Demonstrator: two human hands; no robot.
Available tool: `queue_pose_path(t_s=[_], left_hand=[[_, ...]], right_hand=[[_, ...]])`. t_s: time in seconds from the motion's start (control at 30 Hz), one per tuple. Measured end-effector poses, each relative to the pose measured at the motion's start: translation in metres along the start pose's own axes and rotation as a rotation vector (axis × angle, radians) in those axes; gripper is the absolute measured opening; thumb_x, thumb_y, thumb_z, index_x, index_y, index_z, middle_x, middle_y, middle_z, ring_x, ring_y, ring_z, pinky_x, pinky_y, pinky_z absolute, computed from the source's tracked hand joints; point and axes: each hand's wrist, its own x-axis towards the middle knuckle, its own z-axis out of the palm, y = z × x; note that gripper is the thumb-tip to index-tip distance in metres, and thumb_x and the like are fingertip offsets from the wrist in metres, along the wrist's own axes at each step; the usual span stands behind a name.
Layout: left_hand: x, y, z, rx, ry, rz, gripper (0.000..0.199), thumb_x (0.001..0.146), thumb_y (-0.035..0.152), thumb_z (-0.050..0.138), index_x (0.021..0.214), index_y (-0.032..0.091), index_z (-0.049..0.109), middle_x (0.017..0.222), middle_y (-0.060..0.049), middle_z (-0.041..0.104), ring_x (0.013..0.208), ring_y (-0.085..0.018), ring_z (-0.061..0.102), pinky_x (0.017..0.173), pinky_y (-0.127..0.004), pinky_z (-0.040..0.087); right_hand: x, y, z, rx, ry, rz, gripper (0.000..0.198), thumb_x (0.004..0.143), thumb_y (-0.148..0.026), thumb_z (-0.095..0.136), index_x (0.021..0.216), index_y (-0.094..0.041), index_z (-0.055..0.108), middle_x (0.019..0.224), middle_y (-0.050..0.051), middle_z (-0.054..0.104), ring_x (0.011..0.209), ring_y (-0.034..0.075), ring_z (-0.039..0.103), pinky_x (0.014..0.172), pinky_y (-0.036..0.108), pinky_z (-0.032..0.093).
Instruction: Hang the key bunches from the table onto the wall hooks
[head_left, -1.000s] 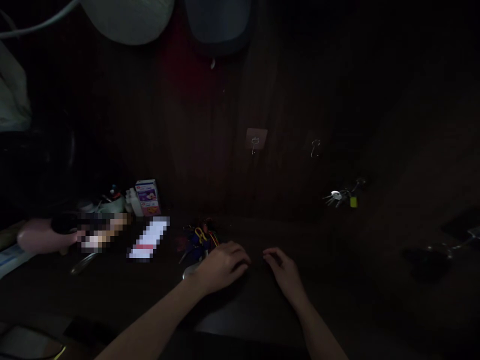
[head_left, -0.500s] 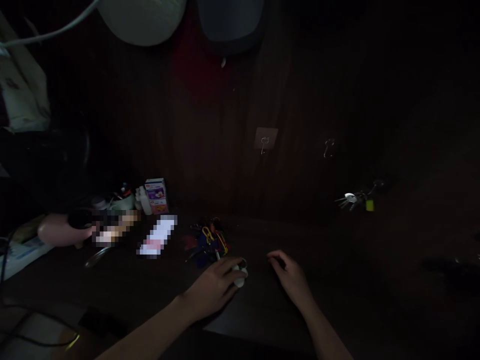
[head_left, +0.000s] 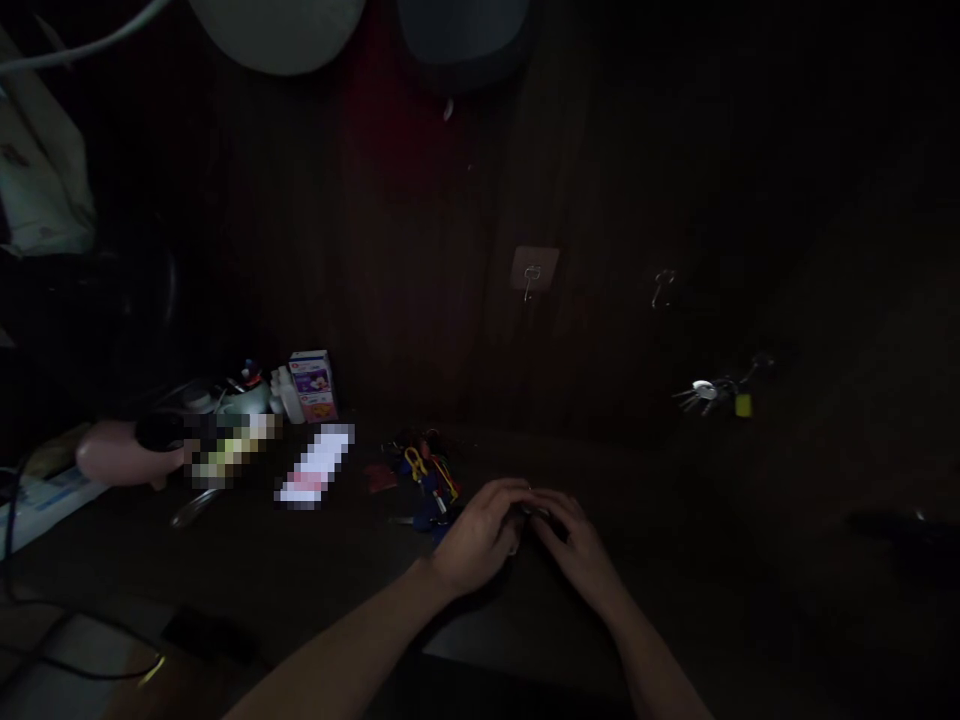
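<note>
Fingers: we count both hands together, the left hand [head_left: 480, 535] and the right hand [head_left: 574, 545] meeting at the fingertips, just right of the cord bundle [head_left: 435, 478], our landmark; half a second ago they are well apart. Left fingers: curled over a small pale object [head_left: 514, 548], of which a sliver shows, right of and slightly below the bundle. Right fingers: bent in towards the thumb at the same spot; whether they pinch anything, we cannot tell in this dark. We judge the handling to be two-handed now, no longer the left hand's alone. Difference noted: in the earlier frame the object shows plainly in the left fingers, nearer the bundle; here it is mostly covered. Further out, unaltered: one flat red piece [head_left: 381, 478], just left of the bundle; two small boxes [head_left: 312, 386], above and left of it; one pink hair dryer [head_left: 112, 455], by its look, far left of it; one set of keys [head_left: 705, 392], hanging above and well right of it.
</note>
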Motion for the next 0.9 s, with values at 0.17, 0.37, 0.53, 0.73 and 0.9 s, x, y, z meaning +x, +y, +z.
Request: queue_pose_path(t_s=[0.17, 0.37, 0.53, 0.73, 0.9], left_hand=[[-0.006, -0.010, -0.055, 0.186, 0.041, -0.161, 0.028, 0.083, 0.005, 0.041, 0.092, 0.021, 0.063, 0.093, -0.003, 0.066, 0.092, -0.016, 0.061, 0.087, -0.032, 0.047], [-0.037, -0.015, -0.091, 0.392, -0.117, -0.190, 0.011, 0.081, 0.026, 0.059, 0.091, 0.024, 0.064, 0.097, -0.003, 0.064, 0.095, -0.020, 0.058, 0.087, -0.034, 0.045], [-0.045, -0.019, -0.078, 0.424, -0.100, -0.235, 0.008, 0.075, 0.022, 0.064, 0.084, 0.022, 0.065, 0.098, -0.005, 0.062, 0.094, -0.021, 0.058, 0.085, -0.035, 0.046], [-0.035, -0.020, -0.070, 0.313, -0.007, -0.209, 0.012, 0.081, 0.018, 0.052, 0.073, 0.020, 0.060, 0.089, -0.004, 0.062, 0.088, -0.018, 0.059, 0.084, -0.031, 0.046], [-0.036, -0.026, -0.080, 0.454, 0.024, -0.224, 0.020, 0.082, 0.022, 0.051, 0.063, 0.020, 0.058, 0.083, -0.005, 0.062, 0.081, -0.019, 0.058, 0.076, -0.032, 0.046]], right_hand=[[0.002, 0.002, 0.004, -0.110, 0.069, -0.003, 0.018, 0.078, -0.034, 0.059, 0.093, -0.035, 0.070, 0.108, 0.002, 0.063, 0.105, 0.025, 0.052, 0.096, 0.047, 0.036], [0.004, 0.006, 0.007, -0.155, 0.146, -0.005, 0.016, 0.079, -0.036, 0.058, 0.088, -0.033, 0.070, 0.103, 0.002, 0.064, 0.101, 0.025, 0.053, 0.093, 0.046, 0.038], [0.004, 0.006, 0.007, -0.208, 0.129, -0.043, 0.018, 0.082, -0.036, 0.053, 0.091, -0.031, 0.067, 0.103, 0.003, 0.065, 0.100, 0.024, 0.055, 0.091, 0.044, 0.040], [0.002, 0.006, 0.006, -0.267, 0.085, -0.029, 0.021, 0.085, -0.032, 0.048, 0.098, -0.028, 0.064, 0.108, 0.005, 0.063, 0.104, 0.024, 0.054, 0.091, 0.043, 0.041], [0.001, 0.006, 0.005, -0.294, 0.092, -0.035, 0.021, 0.085, -0.030, 0.048, 0.098, -0.030, 0.063, 0.109, 0.004, 0.063, 0.104, 0.023, 0.055, 0.089, 0.042, 0.042]])
